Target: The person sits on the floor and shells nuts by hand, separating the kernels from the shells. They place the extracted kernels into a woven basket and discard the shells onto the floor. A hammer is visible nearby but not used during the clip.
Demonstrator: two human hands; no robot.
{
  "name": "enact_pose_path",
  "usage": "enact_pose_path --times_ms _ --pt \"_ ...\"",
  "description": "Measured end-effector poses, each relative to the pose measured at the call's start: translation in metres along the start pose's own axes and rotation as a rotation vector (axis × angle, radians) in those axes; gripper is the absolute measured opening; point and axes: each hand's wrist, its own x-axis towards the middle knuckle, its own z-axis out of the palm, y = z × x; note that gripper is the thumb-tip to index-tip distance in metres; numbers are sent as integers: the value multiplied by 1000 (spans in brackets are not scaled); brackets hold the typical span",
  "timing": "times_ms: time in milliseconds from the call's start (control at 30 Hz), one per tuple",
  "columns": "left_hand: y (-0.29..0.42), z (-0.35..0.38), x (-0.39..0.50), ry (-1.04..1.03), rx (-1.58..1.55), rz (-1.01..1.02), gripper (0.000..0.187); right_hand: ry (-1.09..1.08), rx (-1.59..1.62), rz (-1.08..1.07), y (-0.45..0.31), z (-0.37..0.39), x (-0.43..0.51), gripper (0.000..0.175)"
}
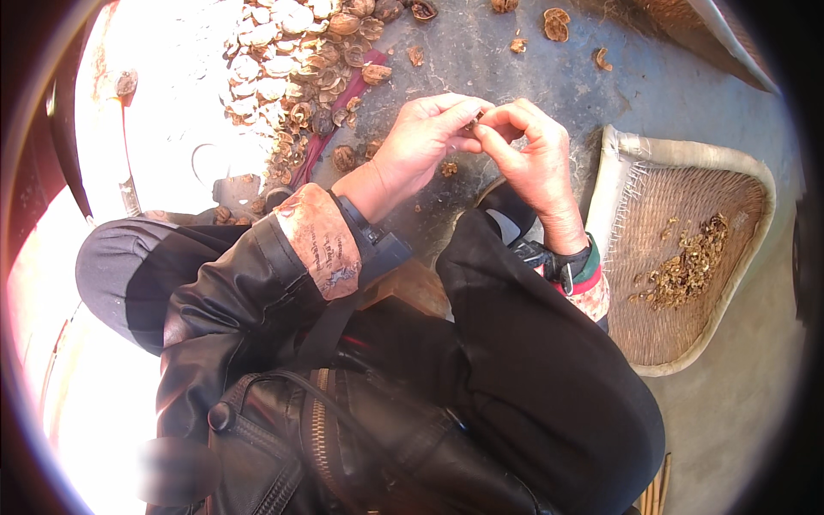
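My left hand [418,145] and my right hand [531,154] meet fingertip to fingertip above the grey floor. Between their thumbs and fingers they pinch a small piece of walnut [475,120], mostly hidden by the fingers. Just below the hands a walnut kernel piece [449,168] lies on the floor. Beside my left wrist sits a whole-looking walnut [344,158]. A large heap of walnut shells [283,58] spreads to the upper left. To the right, a woven scoop basket [644,341] with a pale bound rim holds a small pile of kernel pieces [689,267].
A hammer [125,141] lies at the left in bright glare. A dark red cloth strip [315,151] runs beside the shells. Shell fragments [556,24] lie scattered at the top. Another woven container [702,38] stands at the upper right. Thin sticks [656,486] lie at the lower right.
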Motion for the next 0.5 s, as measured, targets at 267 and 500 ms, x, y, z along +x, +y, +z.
enact_pose_path --times_ms 267,500 --pt "0 -5 3 -54 -40 -35 22 -16 32 29 0 -2 1 7" --pt "-3 0 1 6 -36 9 24 28 -101 -2 -3 3 1 10"
